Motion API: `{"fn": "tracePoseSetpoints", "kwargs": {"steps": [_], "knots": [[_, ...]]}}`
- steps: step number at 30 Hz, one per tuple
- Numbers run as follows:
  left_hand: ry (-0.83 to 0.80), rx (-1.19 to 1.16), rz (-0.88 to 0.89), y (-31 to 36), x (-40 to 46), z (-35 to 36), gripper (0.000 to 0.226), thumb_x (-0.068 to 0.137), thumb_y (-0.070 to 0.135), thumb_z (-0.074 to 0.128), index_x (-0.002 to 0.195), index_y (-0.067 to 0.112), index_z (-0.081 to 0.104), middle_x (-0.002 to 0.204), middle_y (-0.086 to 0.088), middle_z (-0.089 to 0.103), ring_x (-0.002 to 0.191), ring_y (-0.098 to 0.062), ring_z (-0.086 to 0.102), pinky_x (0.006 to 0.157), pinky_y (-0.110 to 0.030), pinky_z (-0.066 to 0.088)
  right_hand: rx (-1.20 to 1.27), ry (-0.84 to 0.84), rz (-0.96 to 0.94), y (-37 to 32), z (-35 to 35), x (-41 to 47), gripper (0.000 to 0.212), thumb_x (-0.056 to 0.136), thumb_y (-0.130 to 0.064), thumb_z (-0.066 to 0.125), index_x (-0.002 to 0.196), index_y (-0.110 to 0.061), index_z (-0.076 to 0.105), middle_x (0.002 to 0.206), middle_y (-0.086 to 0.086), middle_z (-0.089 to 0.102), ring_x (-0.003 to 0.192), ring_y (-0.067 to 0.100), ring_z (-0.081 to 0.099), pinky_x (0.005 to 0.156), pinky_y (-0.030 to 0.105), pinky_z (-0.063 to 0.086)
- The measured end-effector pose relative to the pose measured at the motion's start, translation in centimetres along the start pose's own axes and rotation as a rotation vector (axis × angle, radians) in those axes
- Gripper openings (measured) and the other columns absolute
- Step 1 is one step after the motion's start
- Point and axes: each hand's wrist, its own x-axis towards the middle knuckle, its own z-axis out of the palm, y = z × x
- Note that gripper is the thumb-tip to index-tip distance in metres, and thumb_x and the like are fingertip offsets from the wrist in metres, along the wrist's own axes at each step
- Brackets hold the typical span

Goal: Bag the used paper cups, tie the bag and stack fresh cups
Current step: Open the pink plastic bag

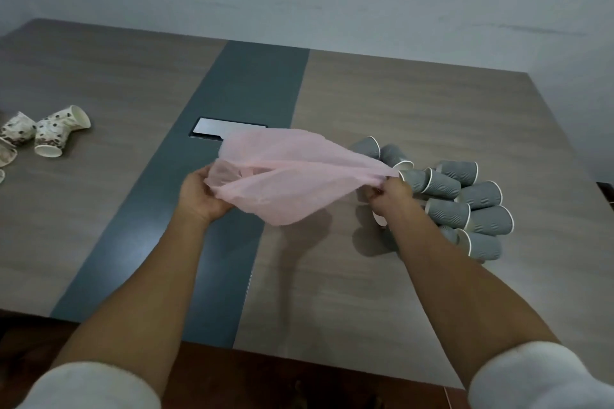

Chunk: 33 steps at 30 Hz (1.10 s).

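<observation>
While gripped taut: pink bag, L hand & R hand fingers pinching ends.

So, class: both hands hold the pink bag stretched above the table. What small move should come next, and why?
Probably spread the pink bag open at its mouth. The left hand and right hand pinch it pulled flat, holding nothing, while the crumpled patterned cups lie loose at far left.

Wood-grain table, crumpled patterned cups left, grey cups right
</observation>
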Motion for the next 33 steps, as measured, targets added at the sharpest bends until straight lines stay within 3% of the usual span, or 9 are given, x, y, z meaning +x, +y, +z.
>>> {"fn": "tracePoseSetpoints", "kwargs": {"steps": [4, 9, 12, 16, 20, 23, 28, 31, 33], "knots": [[-0.217, -0.288, 0.039, -0.5, 0.1, -2.4, 0.018, 0.072, -0.004, 0.076, 0.087, 0.003, 0.067, 0.071, -0.011, 0.068, 0.064, -0.027, 0.068, 0.070, -0.034, 0.061, 0.118, -0.098, 0.193, -0.2, -1.5, 0.9, 0.030, 0.106, 0.001, 0.040, 0.081, 0.005, 0.056, 0.046, 0.013, 0.061, 0.030, 0.019, 0.056, 0.038, 0.022, 0.050], [-0.199, -0.253, 0.176, -1.5, 0.6, -2.9, 0.049, 0.099, 0.027, 0.059, 0.143, 0.006, 0.053, 0.124, -0.012, 0.064, 0.127, -0.021, 0.059, 0.121, -0.032, 0.033, 0.189, -0.172, 0.201, -0.2, -2.9, 1.5, 0.032, 0.106, -0.001, 0.037, 0.084, 0.010, 0.057, 0.051, 0.018, 0.064, 0.036, 0.026, 0.064, 0.042, 0.031, 0.054], [-0.208, -0.237, 0.150, -2.1, 0.8, -3.7, 0.043, 0.096, 0.031, 0.064, 0.132, 0.008, 0.060, 0.120, -0.009, 0.064, 0.118, -0.022, 0.062, 0.120, -0.033, 0.034, 0.175, -0.310, 0.272, -0.8, -2.6, 0.8, 0.018, 0.093, 0.000, 0.043, 0.095, 0.006, 0.059, 0.065, 0.019, 0.068, 0.049, 0.025, 0.068, 0.041, 0.027, 0.054], [-0.173, -0.234, 0.209, -1.5, 0.6, -4.4, 0.041, 0.089, 0.030, 0.069, 0.124, 0.009, 0.065, 0.124, -0.014, 0.066, 0.131, -0.033, 0.057, 0.115, -0.054, 0.039, -0.117, -0.525, 0.329, -1.2, -4.2, 0.4, 0.033, 0.092, -0.013, 0.048, 0.110, 0.007, 0.068, 0.104, 0.024, 0.072, 0.096, 0.037, 0.072, 0.084, 0.048, 0.060], [-0.149, -0.270, 0.259, 0.0, 0.5, -5.3, 0.020, 0.094, 0.024, 0.063, 0.104, 0.009, 0.072, 0.114, -0.012, 0.068, 0.113, -0.032, 0.067, 0.102, -0.052, 0.051, -0.278, -0.553, 0.318, -1.0, -6.8, 0.7, 0.015, 0.076, -0.018, 0.060, 0.079, -0.009, 0.072, 0.079, 0.008, 0.072, 0.078, 0.030, 0.069, 0.077, 0.040, 0.059], [-0.159, -0.273, 0.221, 0.0, 0.5, -6.5, 0.046, 0.095, 0.027, 0.064, 0.138, 0.011, 0.062, 0.135, -0.014, 0.063, 0.131, -0.036, 0.057, 0.112, -0.057, 0.041, -0.010, -0.502, 0.169, -0.7, -7.6, 1.5, 0.006, 0.070, -0.018, 0.066, 0.075, -0.015, 0.064, 0.073, 0.003, 0.066, 0.079, 0.026, 0.063, 0.079, 0.040, 0.057], [-0.075, 0.160, -0.084, -1.0, 0.0, -8.0, 0.076, 0.081, 0.053, 0.076, 0.138, 0.005, 0.062, 0.137, -0.021, 0.064, 0.122, -0.040, 0.065, 0.098, -0.056, 0.054, 0.180, -0.551, 0.044, -0.2, -6.9, 1.3, 0.039, 0.090, -0.033, 0.056, 0.107, 0.000, 0.070, 0.110, 0.019, 0.070, 0.103, 0.036, 0.069, 0.109, 0.050, 0.041], [0.151, 0.729, -0.224, -1.0, -0.5, -7.0, 0.092, 0.048, 0.067, 0.091, 0.122, 0.015, 0.075, 0.108, -0.011, 0.078, 0.090, -0.031, 0.078, 0.074, -0.046, 0.062, 0.127, -0.548, 0.081, -0.1, -6.8, 1.0, 0.031, 0.085, -0.023, 0.057, 0.103, 0.000, 0.068, 0.094, 0.018, 0.072, 0.082, 0.031, 0.073, 0.083, 0.047, 0.061], [0.439, 1.145, -0.139, -1.6, 0.3, -6.4, 0.117, 0.040, 0.087, 0.079, 0.134, 0.017, 0.065, 0.124, -0.012, 0.072, 0.109, -0.033, 0.071, 0.088, -0.050, 0.056, 0.127, -0.551, 0.162, 0.5, -7.0, 0.7, 0.030, 0.085, -0.019, 0.053, 0.095, 0.003, 0.071, 0.080, 0.018, 0.074, 0.067, 0.029, 0.075, 0.061, 0.044, 0.063]]}}
